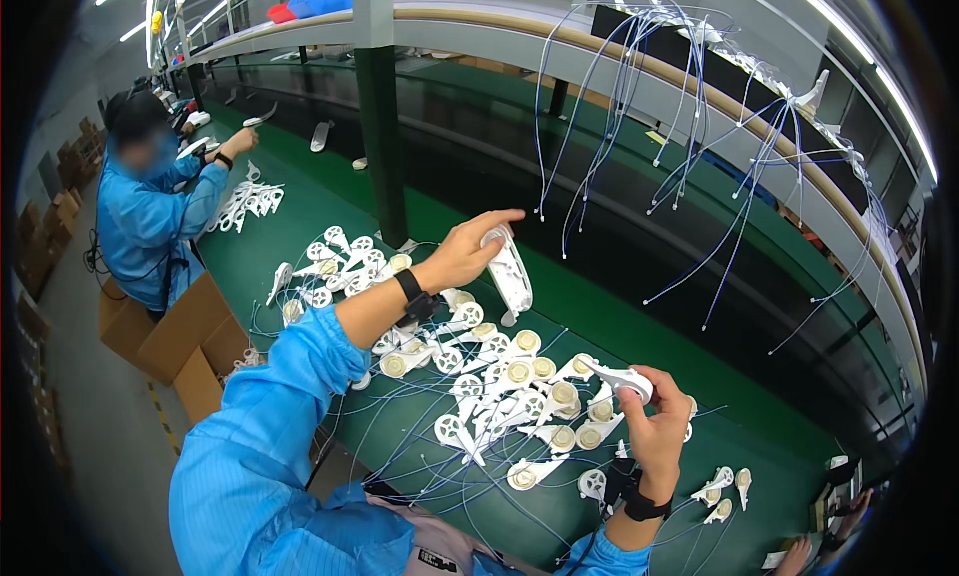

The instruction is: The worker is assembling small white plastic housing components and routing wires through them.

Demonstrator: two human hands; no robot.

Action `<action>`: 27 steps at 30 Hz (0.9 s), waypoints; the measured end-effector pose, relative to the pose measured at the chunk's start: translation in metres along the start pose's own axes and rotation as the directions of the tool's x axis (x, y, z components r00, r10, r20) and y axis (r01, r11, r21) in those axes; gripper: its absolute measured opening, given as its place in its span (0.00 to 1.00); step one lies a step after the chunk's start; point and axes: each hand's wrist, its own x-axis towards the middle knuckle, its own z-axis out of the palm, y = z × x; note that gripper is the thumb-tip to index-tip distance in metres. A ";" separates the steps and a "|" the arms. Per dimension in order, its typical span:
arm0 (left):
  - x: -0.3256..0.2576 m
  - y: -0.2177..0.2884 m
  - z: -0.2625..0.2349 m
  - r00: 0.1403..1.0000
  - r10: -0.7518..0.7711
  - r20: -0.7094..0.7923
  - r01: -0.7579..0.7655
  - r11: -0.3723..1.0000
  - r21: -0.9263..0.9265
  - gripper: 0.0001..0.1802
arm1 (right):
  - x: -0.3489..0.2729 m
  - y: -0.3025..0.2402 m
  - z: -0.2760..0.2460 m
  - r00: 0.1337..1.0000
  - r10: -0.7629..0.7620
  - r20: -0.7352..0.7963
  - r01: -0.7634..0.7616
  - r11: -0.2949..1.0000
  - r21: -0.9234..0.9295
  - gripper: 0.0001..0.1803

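Observation:
My left hand (pixel 468 254) is raised over the far side of the green bench and grips a long white plastic shell (pixel 511 279) by its upper end. The shell's hollow inside shows, and its narrow end points down. Lower and to the right, my right hand (pixel 656 426) pinches a white plastic piece (pixel 621 378) with a round end and a thin arm toward the left. Between and below both hands lies a heap of similar white parts (pixel 517 373), several with cream-coloured round discs and thin blue-grey wires.
A black conveyor belt (pixel 619 286) runs behind the bench (pixel 769 416). Wired white parts (pixel 649 16) hang from the shelf above, and a dark green post (pixel 380 141) rises at the bench's far edge. On the left are a co-worker (pixel 150 196) in blue and an open cardboard box (pixel 185 341).

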 end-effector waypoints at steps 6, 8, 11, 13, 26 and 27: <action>-0.001 -0.030 0.065 0.970 -0.175 -0.167 0.068 0.859 -0.508 0.31 | 0.000 -0.001 0.000 1.000 -0.005 -0.014 0.005 1.000 0.020 0.13; -0.006 -0.037 0.083 0.958 -0.221 -0.183 0.100 0.856 -0.508 0.21 | 0.002 -0.005 0.000 0.999 -0.024 -0.022 0.024 1.000 0.010 0.13; -0.017 -0.024 0.098 0.918 -0.377 0.120 0.376 0.735 -0.564 0.11 | 0.001 -0.002 -0.003 0.999 -0.036 -0.023 0.037 0.999 0.006 0.13; -0.022 -0.017 0.103 0.927 -0.337 0.165 0.369 0.740 -0.562 0.09 | 0.001 -0.004 -0.005 0.999 -0.033 -0.016 0.033 0.999 0.012 0.13; -0.055 0.065 0.066 0.880 -0.181 0.439 0.243 0.966 -0.090 0.21 | 0.000 -0.005 -0.001 1.000 0.017 -0.009 -0.015 0.983 0.182 0.21; -0.056 0.071 0.063 0.870 -0.168 0.463 0.233 0.969 -0.086 0.21 | 0.000 -0.004 -0.001 0.999 0.034 -0.008 -0.032 0.986 0.163 0.22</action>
